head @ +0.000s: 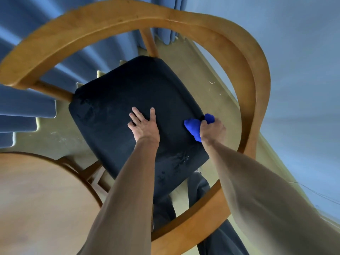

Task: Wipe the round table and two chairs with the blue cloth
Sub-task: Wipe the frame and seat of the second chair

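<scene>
Chair (pixel 244 57): wooden frame, light brown, with a curved rail looping round a dark padded seat (pixel 128 92). Seen from above. Landmark for all entries below.

Seat: dark navy or black upholstery, rounded corners. Faint pale smudges show near its left edge and near its front corner.

Left hand (pixel 144 124): lies flat on the middle of the seat, palm down, fingers straight and spread. It holds nothing.

Right hand (pixel 211 128): at the seat's right edge, fingers curled round the blue cloth (pixel 193 127) and gripping it.

Blue cloth: bright blue, bunched into a wad. It sits at the right edge of the seat, pressed against the upholstery under the right hand, with folds sticking out to the left of the hand and beyond the fingers.

Bench (pixel 36 199): round, wooden top, brown, blurred. It stands just beside the chair, off the seat's front-left corner, partly cut by the picture edge.

Curtain (pixel 27 107): blue, pleated, hanging behind and to the left of the chair; its hem reaches the floor.

Floor (pixel 193 70): pale yellowish, visible through the chair's rail on the far and right sides of the seat.

Wall (pixel 294 70): plain pale blue, to the right of the chair.

Trousers (pixel 198 190): dark grey, seen below the seat's front edge, inside the rail.
</scene>
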